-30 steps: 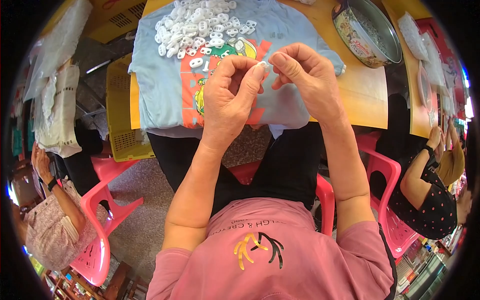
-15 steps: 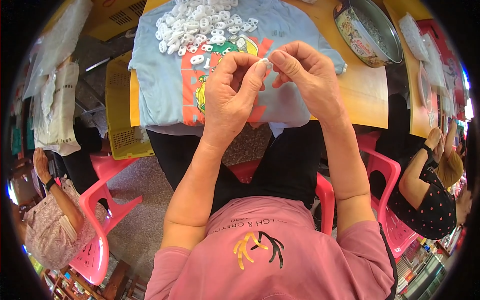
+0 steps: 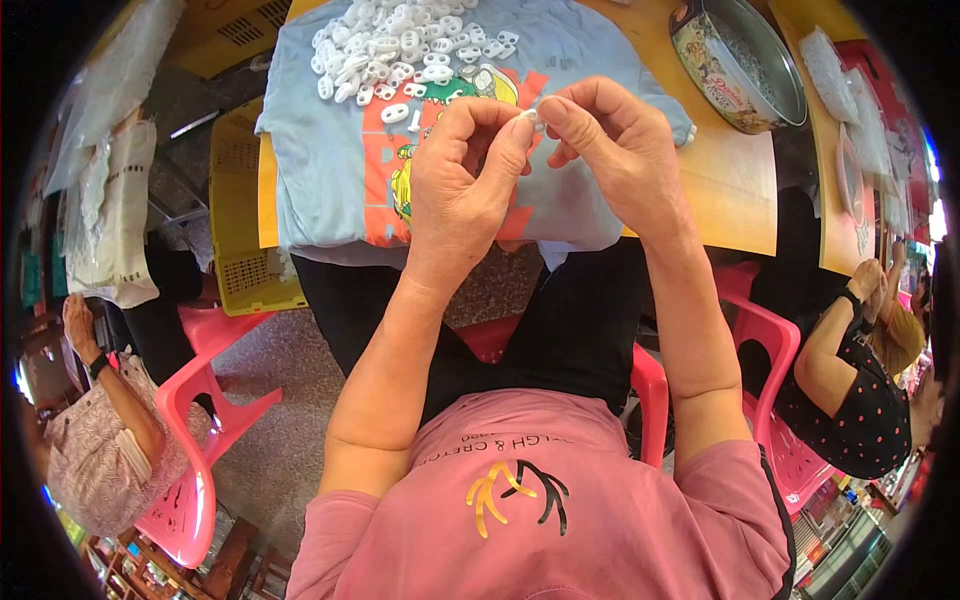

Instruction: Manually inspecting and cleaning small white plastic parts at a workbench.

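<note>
Got the little white plastic piece (image 3: 531, 115) pinched between both thumbs, left hand (image 3: 462, 180) and right hand (image 3: 615, 150) touching, pile of pieces (image 3: 400, 55) just beyond.

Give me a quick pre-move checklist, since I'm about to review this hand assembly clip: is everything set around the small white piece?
1. Small white piece pinched between both hands: ok.
2. Left hand grip closed on it: ok.
3. Right hand fingertips meeting it: ok.
4. Pile of white pieces lying on the light blue shirt: ok.
5. Round tin upright on the table: ok.
6. Piece's alignment: cannot tell.
</note>
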Demonstrator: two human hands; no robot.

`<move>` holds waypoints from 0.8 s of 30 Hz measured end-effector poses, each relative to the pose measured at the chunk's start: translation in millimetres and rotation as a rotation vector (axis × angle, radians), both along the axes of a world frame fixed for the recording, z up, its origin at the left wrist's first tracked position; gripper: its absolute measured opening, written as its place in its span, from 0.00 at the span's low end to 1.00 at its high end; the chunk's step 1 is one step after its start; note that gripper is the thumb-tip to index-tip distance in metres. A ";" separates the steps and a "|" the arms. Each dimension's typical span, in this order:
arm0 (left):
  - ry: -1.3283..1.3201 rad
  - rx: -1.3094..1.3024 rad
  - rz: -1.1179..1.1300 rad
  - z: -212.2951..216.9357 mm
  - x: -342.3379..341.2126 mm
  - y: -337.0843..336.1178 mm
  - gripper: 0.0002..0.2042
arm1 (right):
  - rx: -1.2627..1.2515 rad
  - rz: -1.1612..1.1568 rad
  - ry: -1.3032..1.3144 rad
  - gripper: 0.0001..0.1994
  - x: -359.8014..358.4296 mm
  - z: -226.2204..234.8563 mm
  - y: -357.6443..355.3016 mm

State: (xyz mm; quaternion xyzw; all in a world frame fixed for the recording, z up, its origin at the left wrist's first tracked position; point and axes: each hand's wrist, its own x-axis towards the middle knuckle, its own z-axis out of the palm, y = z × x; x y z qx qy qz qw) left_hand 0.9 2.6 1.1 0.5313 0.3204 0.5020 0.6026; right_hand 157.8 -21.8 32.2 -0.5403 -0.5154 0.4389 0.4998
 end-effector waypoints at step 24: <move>-0.053 -0.028 0.027 -4.1 0.7 5.1 0.05 | 0.117 -0.194 -0.171 0.10 -20.6 -9.0 0.0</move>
